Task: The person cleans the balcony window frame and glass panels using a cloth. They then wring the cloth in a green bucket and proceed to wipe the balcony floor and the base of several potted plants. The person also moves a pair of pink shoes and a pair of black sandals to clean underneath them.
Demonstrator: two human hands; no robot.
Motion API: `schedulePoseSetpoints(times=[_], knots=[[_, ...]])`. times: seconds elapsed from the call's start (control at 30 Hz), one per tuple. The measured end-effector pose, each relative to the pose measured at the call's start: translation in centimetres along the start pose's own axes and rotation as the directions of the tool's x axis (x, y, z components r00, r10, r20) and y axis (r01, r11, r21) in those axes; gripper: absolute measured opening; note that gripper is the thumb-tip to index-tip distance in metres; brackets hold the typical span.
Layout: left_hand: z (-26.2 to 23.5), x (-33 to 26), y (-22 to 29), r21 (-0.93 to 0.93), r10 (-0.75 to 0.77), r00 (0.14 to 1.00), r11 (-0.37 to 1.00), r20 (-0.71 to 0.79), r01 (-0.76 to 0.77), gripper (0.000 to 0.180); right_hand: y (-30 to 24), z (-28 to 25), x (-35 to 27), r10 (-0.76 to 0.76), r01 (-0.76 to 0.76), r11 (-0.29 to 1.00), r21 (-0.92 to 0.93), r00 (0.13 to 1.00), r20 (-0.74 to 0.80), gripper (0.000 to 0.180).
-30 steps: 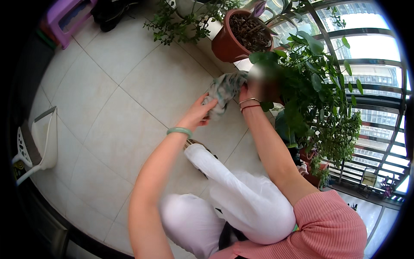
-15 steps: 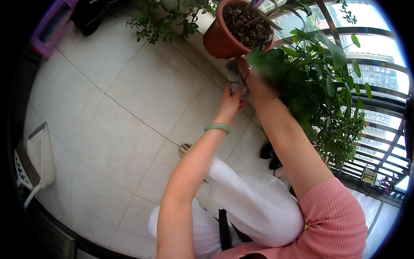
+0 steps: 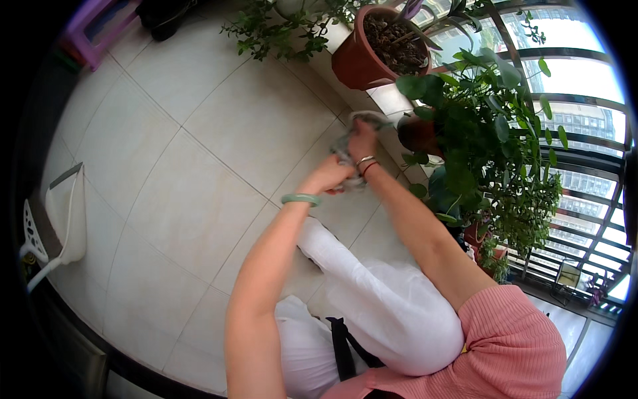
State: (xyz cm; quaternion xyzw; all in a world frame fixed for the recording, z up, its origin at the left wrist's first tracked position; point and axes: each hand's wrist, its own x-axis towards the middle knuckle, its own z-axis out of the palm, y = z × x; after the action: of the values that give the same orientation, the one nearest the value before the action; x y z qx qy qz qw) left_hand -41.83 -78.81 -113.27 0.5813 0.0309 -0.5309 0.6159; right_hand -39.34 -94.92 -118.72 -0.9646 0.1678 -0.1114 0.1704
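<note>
A crumpled grey cloth, blurred by motion, hangs between my two hands above the tiled floor. My left hand, with a green bangle at its wrist, is closed on the lower part of it. Farther up, my right hand grips the same cloth, and a loose end spreads beyond its fingers toward the ledge. Just past the hands, a reddish-brown flowerpot with soil and a plant stands on that ledge. Right of my right hand is a darker brown pot, partly covered by round green leaves.
Dense leafy plants line the railing on the right. Another green plant stands at the far side. At the left are a white dustpan and, farther off, a purple stool beside a black object.
Both hands have drawn back from beneath the flowerpot toward me, bringing the cloth along. The darker pot and more of the ledge now show. My view has shifted slightly.
</note>
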Motion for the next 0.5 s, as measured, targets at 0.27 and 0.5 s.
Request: schedulePoseSetpoints(times=[0.27,0.5], knots=[[-7.9,-7.2,-1.7,0.069,0.017,0.999,0.997,0.045,-0.02,0.052,-9.0,1.5,-3.5,0.065,-0.16,0.859,0.486,0.976,0.206,0.039],[-7.2,-5.2,2.4,-0.351,0.191,0.938,0.89,-0.29,-0.29,0.052,-14.1,3.3,7.5,-0.259,0.254,0.963,0.091,0.965,0.046,0.052]])
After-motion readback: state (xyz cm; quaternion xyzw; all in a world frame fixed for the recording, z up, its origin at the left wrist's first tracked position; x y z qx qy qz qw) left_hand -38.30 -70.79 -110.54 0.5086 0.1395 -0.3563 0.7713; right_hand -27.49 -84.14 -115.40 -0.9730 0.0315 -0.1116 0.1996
